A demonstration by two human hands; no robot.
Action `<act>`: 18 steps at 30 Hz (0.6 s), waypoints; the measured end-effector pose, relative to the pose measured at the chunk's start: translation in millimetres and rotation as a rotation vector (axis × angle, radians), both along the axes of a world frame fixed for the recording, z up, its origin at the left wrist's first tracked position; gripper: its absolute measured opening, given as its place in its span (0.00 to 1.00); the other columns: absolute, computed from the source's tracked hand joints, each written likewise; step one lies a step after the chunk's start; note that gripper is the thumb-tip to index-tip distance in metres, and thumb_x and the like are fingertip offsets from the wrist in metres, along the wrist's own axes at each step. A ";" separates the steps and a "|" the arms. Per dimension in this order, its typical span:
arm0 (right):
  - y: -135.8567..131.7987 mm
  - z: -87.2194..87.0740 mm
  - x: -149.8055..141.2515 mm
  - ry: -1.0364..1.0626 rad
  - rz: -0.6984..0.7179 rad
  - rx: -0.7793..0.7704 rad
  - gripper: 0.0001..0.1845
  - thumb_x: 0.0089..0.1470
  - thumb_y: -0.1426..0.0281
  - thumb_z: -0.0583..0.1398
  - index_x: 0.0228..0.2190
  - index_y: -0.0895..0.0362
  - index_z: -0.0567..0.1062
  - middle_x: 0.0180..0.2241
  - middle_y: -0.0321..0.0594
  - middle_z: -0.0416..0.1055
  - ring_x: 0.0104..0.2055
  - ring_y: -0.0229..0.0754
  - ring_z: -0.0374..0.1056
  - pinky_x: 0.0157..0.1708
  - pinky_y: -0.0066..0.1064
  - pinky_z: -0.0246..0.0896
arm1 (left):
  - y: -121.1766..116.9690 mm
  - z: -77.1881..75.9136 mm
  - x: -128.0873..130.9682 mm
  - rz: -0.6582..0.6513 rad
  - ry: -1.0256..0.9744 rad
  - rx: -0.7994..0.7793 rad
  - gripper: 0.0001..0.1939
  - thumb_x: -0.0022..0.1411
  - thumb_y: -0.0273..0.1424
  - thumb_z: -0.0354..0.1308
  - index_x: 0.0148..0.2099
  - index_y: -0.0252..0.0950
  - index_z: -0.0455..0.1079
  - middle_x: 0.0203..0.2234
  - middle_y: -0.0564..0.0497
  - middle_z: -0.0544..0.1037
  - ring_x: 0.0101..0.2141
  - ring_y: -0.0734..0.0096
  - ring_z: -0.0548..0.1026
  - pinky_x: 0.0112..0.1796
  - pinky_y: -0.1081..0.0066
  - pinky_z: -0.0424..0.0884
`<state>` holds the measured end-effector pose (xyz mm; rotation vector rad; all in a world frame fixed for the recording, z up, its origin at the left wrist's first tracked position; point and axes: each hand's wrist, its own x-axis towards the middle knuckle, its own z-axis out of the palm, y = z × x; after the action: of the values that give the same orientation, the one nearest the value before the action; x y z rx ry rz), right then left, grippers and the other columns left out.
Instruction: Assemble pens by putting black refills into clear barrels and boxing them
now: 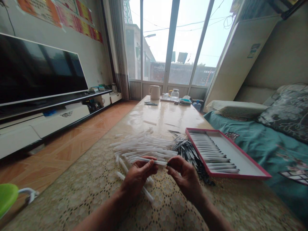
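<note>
My left hand [141, 171] pinches a slim, translucent white tube [158, 162], which looks like a pen barrel and lies level across in front of me. At its right end my right hand [184, 175] closes thumb and fingers around a small dark end piece, mostly hidden by the fingertips. Just beyond my hands is a loose pile of similar white tubes [144, 144]. To its right lies a heap of thin black rods [187, 150] with pale, needle-like far ends. A pink-rimmed shallow box [240, 150] holds a row of white tubes with dark ends [214, 154].
A patterned cover lies on the long table [96, 192]. At the far end stand a beige jug [154, 92], a glass jar [175, 94] and small items. A teal-covered sofa [271, 138] runs along the right; a green seat [8, 197] is at lower left.
</note>
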<state>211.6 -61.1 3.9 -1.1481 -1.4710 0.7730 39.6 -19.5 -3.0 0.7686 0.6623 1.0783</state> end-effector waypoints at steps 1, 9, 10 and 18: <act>0.1 -0.3 -0.2 0.027 0.006 -0.008 0.06 0.51 0.67 0.60 0.31 0.57 0.70 0.27 0.35 0.69 0.30 0.37 0.67 0.30 0.27 0.65 | 0.1 -0.1 0.0 -0.002 -0.003 0.002 0.08 0.49 0.27 0.66 0.35 0.31 0.76 0.23 0.48 0.79 0.25 0.72 0.76 0.30 0.76 0.72; 0.0 -0.4 0.6 0.011 -0.001 -0.088 0.12 0.56 0.61 0.56 0.28 0.58 0.68 0.24 0.36 0.70 0.23 0.35 0.66 0.24 0.25 0.62 | -3.7 8.5 0.2 -0.018 0.007 0.013 0.07 0.49 0.26 0.65 0.34 0.30 0.76 0.22 0.47 0.79 0.26 0.70 0.76 0.30 0.75 0.71; -0.6 -0.6 0.5 -0.032 -0.003 -0.082 0.13 0.57 0.60 0.55 0.27 0.57 0.67 0.23 0.35 0.69 0.22 0.34 0.66 0.23 0.25 0.61 | -4.7 9.9 0.3 -0.020 0.014 0.022 0.06 0.50 0.26 0.65 0.33 0.30 0.76 0.22 0.47 0.79 0.26 0.70 0.76 0.30 0.75 0.71; -2.5 -5.2 -1.6 -0.284 -0.051 -0.062 0.18 0.60 0.58 0.48 0.23 0.54 0.61 0.17 0.30 0.61 0.19 0.34 0.60 0.21 0.23 0.53 | -3.3 6.1 0.4 0.007 0.062 0.078 0.08 0.49 0.29 0.66 0.33 0.32 0.76 0.21 0.48 0.79 0.25 0.67 0.75 0.32 0.68 0.72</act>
<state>210.1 -63.6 -1.3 -1.3814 -1.6525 0.6429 40.0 -22.8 3.1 0.8706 0.6789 1.0958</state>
